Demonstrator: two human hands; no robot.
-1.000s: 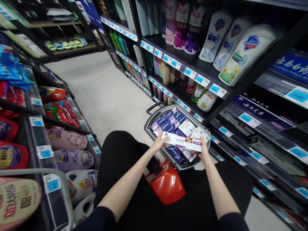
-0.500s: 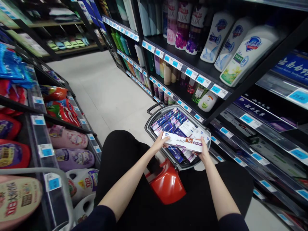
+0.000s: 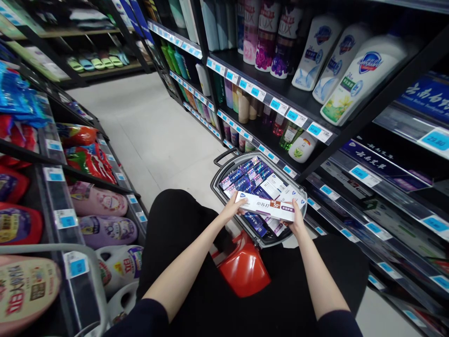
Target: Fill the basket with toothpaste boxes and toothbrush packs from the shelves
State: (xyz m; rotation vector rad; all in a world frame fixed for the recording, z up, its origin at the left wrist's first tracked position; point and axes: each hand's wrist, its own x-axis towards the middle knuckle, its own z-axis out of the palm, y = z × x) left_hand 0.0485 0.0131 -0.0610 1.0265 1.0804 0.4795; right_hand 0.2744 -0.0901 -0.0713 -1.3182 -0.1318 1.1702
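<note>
A long white toothpaste box (image 3: 266, 209) with a red patch is held flat between both hands, just above a grey shopping basket (image 3: 218, 179) on the floor. My left hand (image 3: 232, 209) grips its left end. My right hand (image 3: 295, 220) grips its right end. The basket is filled with several purple, blue and white boxes (image 3: 252, 180). My black-trousered knees frame a red stool (image 3: 243, 269) below the basket.
Black shelves on the right carry white body-wash bottles (image 3: 358, 77), pink bottles (image 3: 266, 35) and blue price tags. The left shelves hold detergent bags (image 3: 101, 201) and red packets. A pale tiled aisle (image 3: 147, 126) runs ahead toward a rack of slippers.
</note>
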